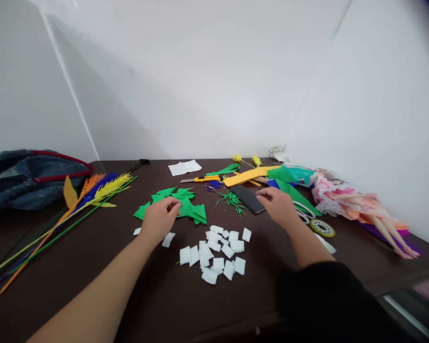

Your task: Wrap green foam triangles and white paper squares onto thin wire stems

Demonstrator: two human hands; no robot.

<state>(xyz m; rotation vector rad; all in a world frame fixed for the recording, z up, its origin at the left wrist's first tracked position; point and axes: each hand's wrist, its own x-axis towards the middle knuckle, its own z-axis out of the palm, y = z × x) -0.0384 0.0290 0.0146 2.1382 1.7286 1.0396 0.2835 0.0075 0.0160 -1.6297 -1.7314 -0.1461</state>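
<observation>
My left hand [160,218] is above the near-left side of a heap of cut green paper pieces [189,208], its fingers curled together. Whatever may be between those fingertips is too small or hidden to make out. My right hand [277,206] is closed in a pinch by the right edge of a dark phone [248,199]. I cannot tell what that pinch holds, if anything. Small green stamen-like bits [232,202] lie just left of the phone. Between my forearms, many small white squares [218,263] are scattered on the dark table [257,286].
At the back are a yellow utility knife [203,179], a white sheet [184,167] and an orange strip [248,176]. A tape roll [322,227], scissors [306,208] and dolls [357,197] lie right. Paper wheat stalks [71,209] and a denim bag [39,183] are left.
</observation>
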